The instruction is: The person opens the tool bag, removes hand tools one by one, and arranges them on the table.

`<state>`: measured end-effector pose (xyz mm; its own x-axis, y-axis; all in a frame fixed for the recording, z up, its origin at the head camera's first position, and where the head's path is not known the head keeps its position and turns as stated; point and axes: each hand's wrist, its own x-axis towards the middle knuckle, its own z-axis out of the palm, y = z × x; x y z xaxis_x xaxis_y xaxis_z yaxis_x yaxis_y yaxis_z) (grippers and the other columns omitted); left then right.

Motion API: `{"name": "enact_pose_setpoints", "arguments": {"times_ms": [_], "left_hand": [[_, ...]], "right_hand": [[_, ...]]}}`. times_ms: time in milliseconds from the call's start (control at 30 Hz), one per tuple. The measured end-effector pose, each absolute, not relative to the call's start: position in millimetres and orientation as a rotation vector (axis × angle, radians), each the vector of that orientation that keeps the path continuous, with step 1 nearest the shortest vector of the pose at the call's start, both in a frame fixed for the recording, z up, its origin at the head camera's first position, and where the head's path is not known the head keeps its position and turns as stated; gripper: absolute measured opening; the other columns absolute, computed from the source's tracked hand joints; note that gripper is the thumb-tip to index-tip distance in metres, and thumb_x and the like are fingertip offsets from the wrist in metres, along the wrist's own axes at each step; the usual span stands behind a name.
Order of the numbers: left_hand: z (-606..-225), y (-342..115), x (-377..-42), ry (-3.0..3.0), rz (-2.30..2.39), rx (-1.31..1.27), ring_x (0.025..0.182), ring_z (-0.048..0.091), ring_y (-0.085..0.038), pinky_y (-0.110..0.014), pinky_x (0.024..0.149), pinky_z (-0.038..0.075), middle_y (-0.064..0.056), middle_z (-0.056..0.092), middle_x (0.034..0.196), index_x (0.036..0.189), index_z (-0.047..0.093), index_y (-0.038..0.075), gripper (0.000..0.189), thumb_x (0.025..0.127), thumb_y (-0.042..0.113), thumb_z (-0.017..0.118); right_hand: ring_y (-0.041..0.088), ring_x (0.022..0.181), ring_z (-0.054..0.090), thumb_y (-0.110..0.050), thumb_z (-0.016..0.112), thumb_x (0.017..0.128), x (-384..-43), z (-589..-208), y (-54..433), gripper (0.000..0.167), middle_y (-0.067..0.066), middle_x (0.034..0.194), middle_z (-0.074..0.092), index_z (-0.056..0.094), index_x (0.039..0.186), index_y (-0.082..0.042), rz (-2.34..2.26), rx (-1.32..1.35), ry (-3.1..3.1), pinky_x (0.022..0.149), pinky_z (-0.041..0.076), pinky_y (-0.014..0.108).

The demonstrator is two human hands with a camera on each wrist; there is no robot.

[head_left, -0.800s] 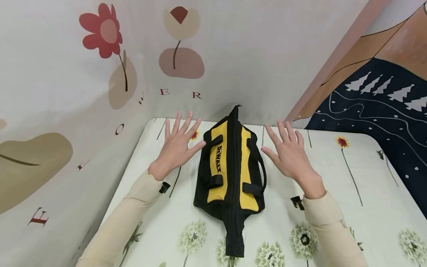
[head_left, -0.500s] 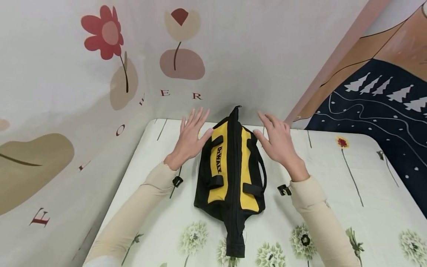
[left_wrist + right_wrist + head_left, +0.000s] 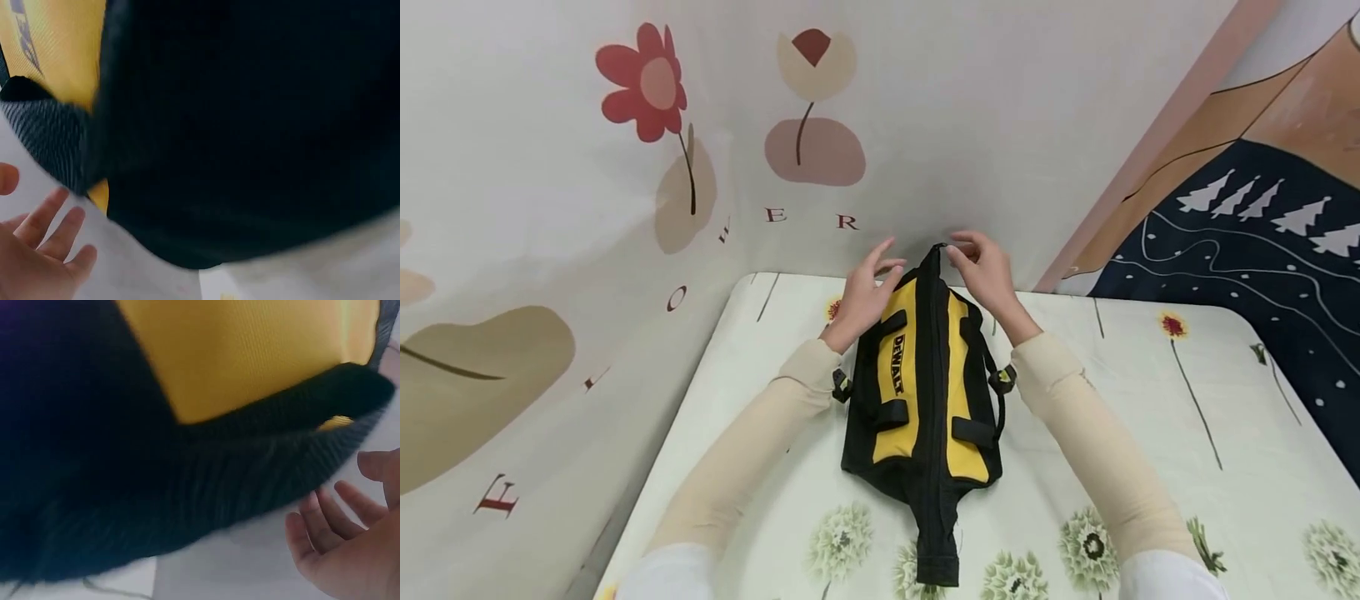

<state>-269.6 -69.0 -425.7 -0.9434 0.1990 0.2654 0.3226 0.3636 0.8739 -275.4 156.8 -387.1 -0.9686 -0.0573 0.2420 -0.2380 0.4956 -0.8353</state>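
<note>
A black and yellow DeWalt tool bag (image 3: 897, 375) lies lengthwise on the bed-like surface, its dark zipper (image 3: 933, 375) running along the top. My left hand (image 3: 867, 292) is at the bag's far left side, fingers loosely bent, thumb apart from them. My right hand (image 3: 987, 268) is at the far end, thumb and forefinger tips right by the zipper's raised tip (image 3: 937, 248). Nothing shows between the fingers of either hand. In the left wrist view a black carry strap (image 3: 53, 134) hangs above my fingertips; in the right wrist view another strap (image 3: 269, 469) does.
A white floral sheet (image 3: 1097, 400) covers the surface under the bag. Right behind the bag's far end rises a pale printed wall hanging (image 3: 880, 108), which continues along the left. A dark blue patterned cloth (image 3: 1240, 242) hangs at the right.
Both hands have moved inward and forward, from spread flat on either side of the bag to its far end. Their fingers have bent. The bag stays in place.
</note>
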Motion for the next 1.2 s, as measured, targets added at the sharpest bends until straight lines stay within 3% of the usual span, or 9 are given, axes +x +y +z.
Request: {"name": "enact_pose_setpoints", "arguments": {"times_ms": [133, 200, 233, 400, 567, 700, 867, 1033, 1200], "left_hand": [[-425, -57, -273, -2.504, -1.699, -0.453, 0.139, 0.066, -0.029, -0.035, 0.095, 0.054, -0.011, 0.073, 0.146, 0.174, 0.037, 0.01, 0.059, 0.118, 0.017, 0.055], [-425, -53, -274, -2.493, -1.726, -0.455, 0.134, 0.069, -0.03, -0.039, 0.109, 0.053, -0.013, 0.074, 0.145, 0.174, 0.037, 0.009, 0.059, 0.118, 0.015, 0.055], [-426, -51, -274, -2.485, -1.736, -0.456, 0.132, 0.07, -0.031, -0.042, 0.109, 0.055, -0.013, 0.074, 0.144, 0.173, 0.037, 0.009, 0.059, 0.117, 0.013, 0.056], [-428, -47, -274, -2.468, -1.746, -0.461, 0.125, 0.074, -0.03, -0.045, 0.106, 0.058, -0.015, 0.075, 0.142, 0.173, 0.038, 0.008, 0.06, 0.116, 0.008, 0.058], [-429, -47, -277, -2.458, -1.736, -0.423, 0.122, 0.076, -0.029, -0.036, 0.095, 0.06, -0.013, 0.078, 0.137, 0.171, 0.043, 0.01, 0.061, 0.113, 0.006, 0.064], [-429, -50, -281, -2.451, -1.705, -0.351, 0.116, 0.079, -0.027, -0.026, 0.073, 0.051, -0.011, 0.081, 0.13, 0.167, 0.051, 0.013, 0.06, 0.11, 0.006, 0.07], [-427, -50, -282, -2.442, -1.635, -0.307, 0.095, 0.081, -0.026, -0.023, 0.06, 0.039, -0.01, 0.083, 0.12, 0.164, 0.057, 0.015, 0.062, 0.106, 0.006, 0.077], [-426, -49, -283, -2.452, -1.551, -0.31, 0.054, 0.061, -0.022, -0.025, 0.056, 0.034, -0.01, 0.084, 0.116, 0.169, 0.05, 0.019, 0.07, 0.105, 0.009, 0.078], [-428, -50, -284, -2.459, -1.54, -0.293, 0.045, 0.046, -0.007, -0.024, 0.052, 0.032, -0.009, 0.084, 0.116, 0.17, 0.049, 0.021, 0.071, 0.106, 0.01, 0.077]], "right_hand": [[0.039, 0.115, 0.076, -0.025, 0.063, 0.116, -289, -391, 146, 0.041, 0.025, 0.129, 0.076, 0.065, 0.151, -0.004, 1.638, 0.138, -2.492, 0.086, 0.056, 0.032], [0.035, 0.111, 0.077, -0.025, 0.065, 0.115, -292, -393, 141, 0.04, 0.025, 0.129, 0.076, 0.066, 0.149, -0.004, 1.69, 0.081, -2.45, 0.085, 0.057, 0.03], [0.031, 0.108, 0.077, -0.024, 0.065, 0.115, -294, -394, 138, 0.039, 0.024, 0.128, 0.076, 0.067, 0.148, -0.004, 1.718, 0.054, -2.426, 0.086, 0.058, 0.03], [0.012, 0.089, 0.068, -0.011, 0.07, 0.11, -297, -394, 130, 0.032, 0.008, 0.11, 0.075, 0.071, 0.141, -0.001, 1.886, -0.052, -2.261, 0.09, 0.058, 0.033], [0.006, 0.086, 0.064, 0.0, 0.075, 0.104, -299, -394, 127, 0.03, -0.011, 0.087, 0.07, 0.074, 0.134, 0.0, 1.895, -0.039, -2.113, 0.085, 0.053, 0.024], [0.007, 0.087, 0.068, 0.001, 0.079, 0.101, -298, -395, 126, 0.032, -0.008, 0.085, 0.075, 0.075, 0.132, -0.002, 1.81, 0.039, -2.085, 0.087, 0.054, 0.022], [0.008, 0.085, 0.07, -0.001, 0.083, 0.099, -290, -391, 130, 0.036, 0.002, 0.088, 0.081, 0.075, 0.134, -0.002, 1.763, 0.143, -2.107, 0.083, 0.055, 0.024], [0.008, 0.082, 0.07, -0.003, 0.084, 0.099, -274, -384, 136, 0.042, -0.012, 0.08, 0.078, 0.072, 0.14, 0.0, 1.798, 0.23, -2.181, 0.075, 0.051, 0.025], [0.01, 0.074, 0.066, -0.003, 0.083, 0.1, -243, -378, 140, 0.046, -0.012, 0.08, 0.078, 0.07, 0.144, -0.001, 1.811, 0.346, -2.276, 0.069, 0.046, 0.026]]}}
